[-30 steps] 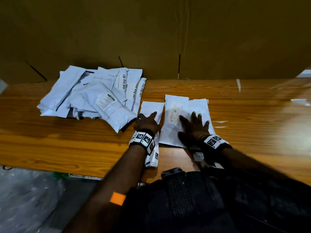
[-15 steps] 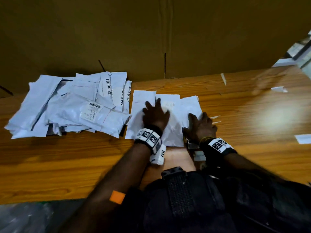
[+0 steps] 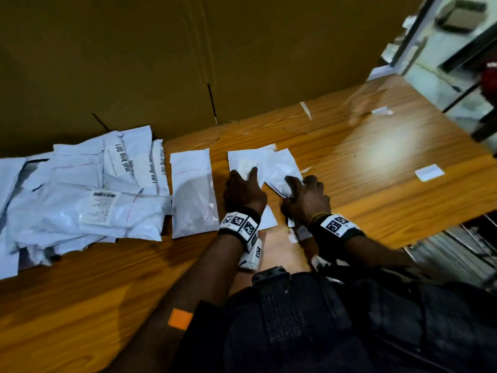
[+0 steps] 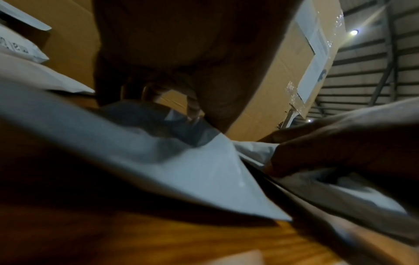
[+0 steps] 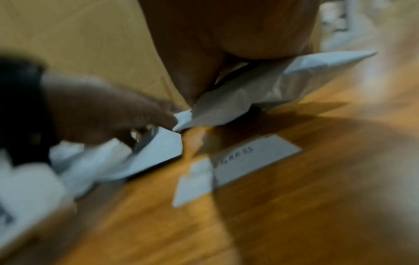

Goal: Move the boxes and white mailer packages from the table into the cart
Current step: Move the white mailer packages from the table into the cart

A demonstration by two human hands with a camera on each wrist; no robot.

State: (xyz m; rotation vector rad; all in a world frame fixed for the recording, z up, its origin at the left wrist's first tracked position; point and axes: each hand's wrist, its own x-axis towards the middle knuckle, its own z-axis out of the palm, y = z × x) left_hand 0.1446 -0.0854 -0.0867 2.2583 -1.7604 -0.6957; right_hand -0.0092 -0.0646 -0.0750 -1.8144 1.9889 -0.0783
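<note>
head view: wooden worktop (image 3: 376, 168) backed by cardboard wall (image 3: 242, 49); mailers (image 3: 269, 165) on it are pressed by flat left hand (image 3: 243, 193) and gripped by right hand (image 3: 305, 199).

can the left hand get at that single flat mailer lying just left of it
Probably yes. The single mailer lies flat beside the left hand, nothing on it, but that hand is pressing on another mailer and would need to let go first.
</note>
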